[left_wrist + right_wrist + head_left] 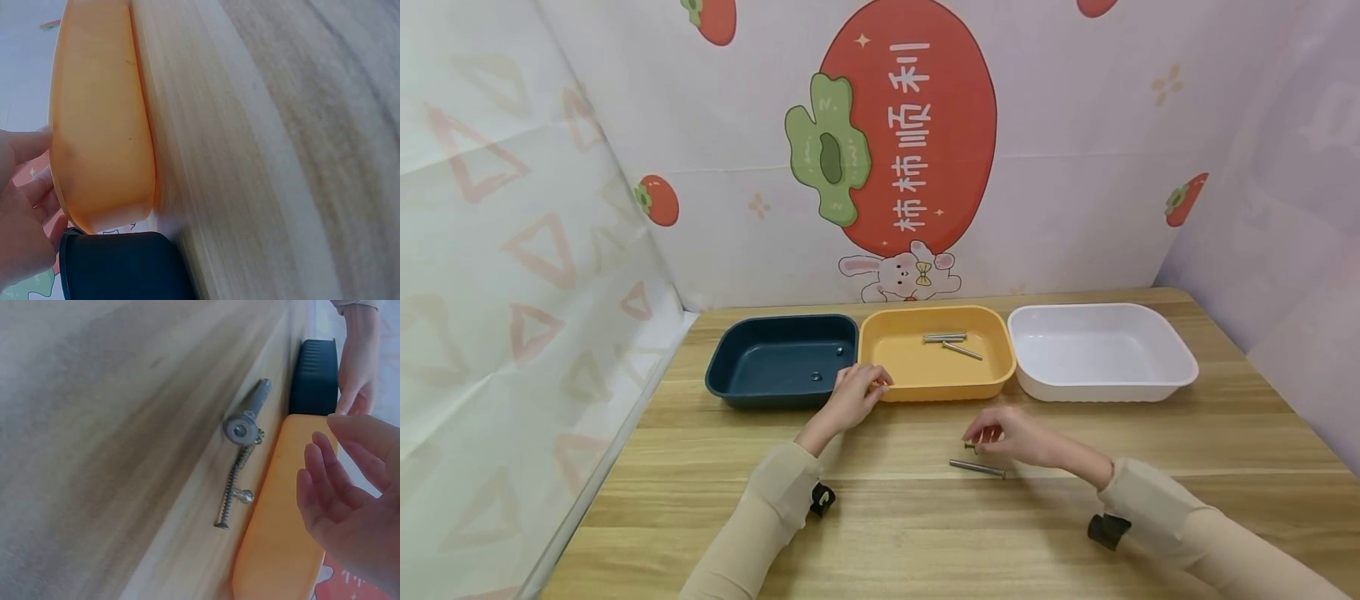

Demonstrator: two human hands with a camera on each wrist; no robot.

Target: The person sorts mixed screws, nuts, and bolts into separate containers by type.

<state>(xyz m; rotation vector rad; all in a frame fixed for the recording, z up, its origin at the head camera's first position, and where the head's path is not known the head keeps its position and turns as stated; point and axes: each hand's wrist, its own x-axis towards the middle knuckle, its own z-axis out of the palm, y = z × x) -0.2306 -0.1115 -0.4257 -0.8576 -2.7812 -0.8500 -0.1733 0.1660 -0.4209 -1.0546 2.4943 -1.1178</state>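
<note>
Below centre, the right hand (1011,435), fingers loosely curved and empty, is hovering beside small screws (971,447). Centrally, the left hand (852,394) is resting relaxed, unclosed fingers against the yellow tray (951,391).

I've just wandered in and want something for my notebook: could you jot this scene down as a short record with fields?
Trays, left to right: dark blue tray, yellow tray, white tray
In dark blue: two small shiny pieces
In yellow: silver bolts
On the table: long bolt, small screws
Left grip: at the yellow tray's near-left rim; hold unclear
Right grip: close to the small screws, nothing visibly held
</note>
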